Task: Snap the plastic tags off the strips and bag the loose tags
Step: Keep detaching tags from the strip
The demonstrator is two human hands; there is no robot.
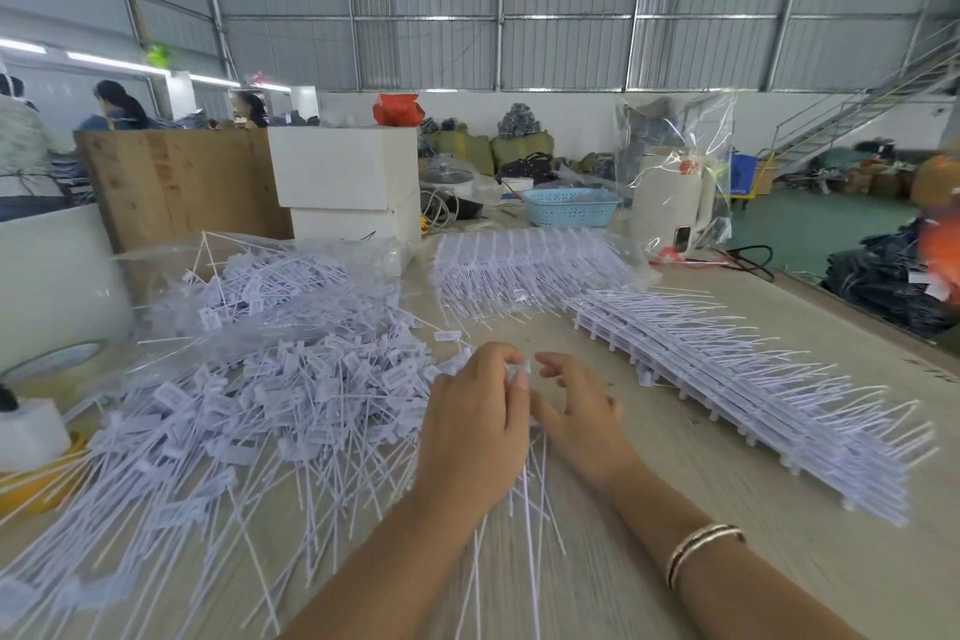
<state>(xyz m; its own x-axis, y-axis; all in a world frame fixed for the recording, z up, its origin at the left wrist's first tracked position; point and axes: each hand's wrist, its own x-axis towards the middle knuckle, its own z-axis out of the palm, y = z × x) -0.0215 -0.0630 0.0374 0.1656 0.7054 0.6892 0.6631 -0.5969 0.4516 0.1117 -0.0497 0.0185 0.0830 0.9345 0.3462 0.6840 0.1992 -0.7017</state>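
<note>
Bottom centre: two bare forearms are seen reaching up the frame over a pale wooden table (727,561). A banded bracelet (704,550) is worn on the right wrist.

Centre: the left hand (475,437) is curled round a small bunch of white tags (517,372), the heads pinched at the fingertips and the thin tails trailing down toward the lower edge. The right hand (576,411) is held just beside it, fingers loosely bent; nothing is seen in its grasp, though motion blur leaves the fingertips unclear.

Left and lower left: a wide heap of loose tags (218,426) is spread on the table, reaching the left hand. Above it, a clear plastic bag (270,296) partly filled with tags is lying.

Right: a long row of unbroken strips (748,395) is laid diagonally, tails pointing to the right. At upper centre a second stack of strips (524,270) is resting on clear plastic.

Left edge: a tape roll (31,431) is noted.

Further back: white boxes (343,172), a brown cardboard panel (176,182), a blue basket (570,207) and a white kettle-like appliance (670,203) under clear wrap.

Upper left: seated people (111,107) are seen from behind. Corrugated metal walls (566,5) and a staircase (857,109) at upper right.
</note>
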